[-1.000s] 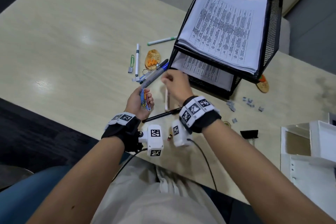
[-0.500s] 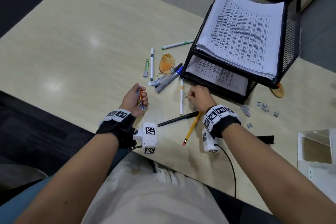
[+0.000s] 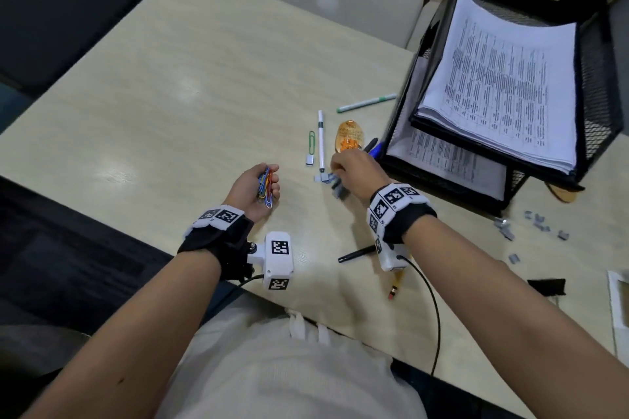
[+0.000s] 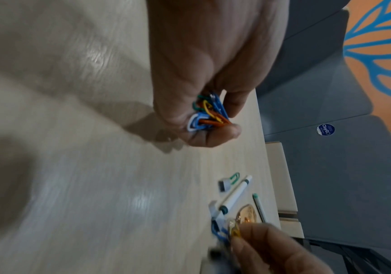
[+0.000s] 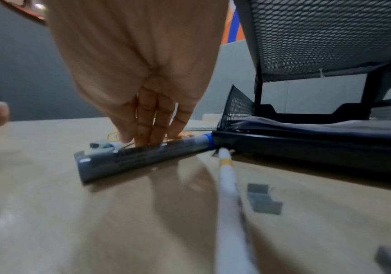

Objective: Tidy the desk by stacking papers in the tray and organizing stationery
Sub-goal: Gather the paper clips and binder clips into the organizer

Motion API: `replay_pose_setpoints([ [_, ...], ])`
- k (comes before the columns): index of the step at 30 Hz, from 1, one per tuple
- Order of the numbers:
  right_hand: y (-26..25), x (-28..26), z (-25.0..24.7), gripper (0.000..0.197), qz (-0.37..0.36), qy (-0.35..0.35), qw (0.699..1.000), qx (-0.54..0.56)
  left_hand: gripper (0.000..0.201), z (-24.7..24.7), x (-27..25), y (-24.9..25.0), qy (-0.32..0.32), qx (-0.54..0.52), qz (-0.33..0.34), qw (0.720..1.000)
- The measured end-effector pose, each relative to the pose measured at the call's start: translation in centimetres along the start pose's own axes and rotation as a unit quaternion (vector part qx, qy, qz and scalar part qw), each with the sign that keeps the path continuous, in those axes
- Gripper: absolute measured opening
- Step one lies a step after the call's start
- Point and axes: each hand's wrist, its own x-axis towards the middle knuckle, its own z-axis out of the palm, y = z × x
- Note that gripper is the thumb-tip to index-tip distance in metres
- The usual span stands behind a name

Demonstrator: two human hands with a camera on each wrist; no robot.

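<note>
- Left hand [image 3: 253,189], lower middle of the frame: its grip is clamped on a bundle of paper clips [image 3: 266,185], kept as a store for collecting more.
- Right hand [image 3: 355,170], middle: fingers [image 5: 153,120] straight, pressing down beside the marker [image 5: 143,157] to gather a loose clip; holds nothing.
- Tray [image 3: 599,85], upper right: papers [image 3: 503,78] already stacked inside.

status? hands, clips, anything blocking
Left hand grips bundle of coloured paper clips. Right hand fingers down behind grey marker, grasp unclear. Green clip loose on desk. Nothing blocking.
</note>
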Motion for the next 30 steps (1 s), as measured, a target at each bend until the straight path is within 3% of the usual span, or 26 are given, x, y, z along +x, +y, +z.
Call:
replay_pose_setpoints([
  [8,0.3,-0.7,0.5,0.026,-0.011,-0.016,0.998,-0.055,0.032,0.1,0.9,0.3,-0.011,0.023,-0.022,0.999],
  [14,-0.9,-0.3,0.5,0.019,0.013,-0.030,0.993,-0.118,0.032,0.2,1.3,0.3,-0.014,0.029,-0.028,0.999],
  [18,-0.9,-0.5,0.7,0.018,0.070,-0.032,0.996,-0.040,0.032,0.1,1.5,0.5,-0.015,0.024,-0.028,0.999],
  [23,-2.8,0.6,-0.6,0.014,0.130,0.066,0.971,0.190,0.033,-0.1,1.8,0.9,-0.009,0.017,-0.035,0.999],
  [26,-4.4,3.0,-1.4,0.010,0.150,0.105,0.963,0.196,0.034,0.0,1.9,1.3,-0.010,0.006,-0.036,0.999],
  [30,-5.9,5.7,-1.3,0.017,0.172,0.089,0.963,0.189,0.034,0.0,2.2,2.3,-0.009,-0.020,-0.033,0.999],
])
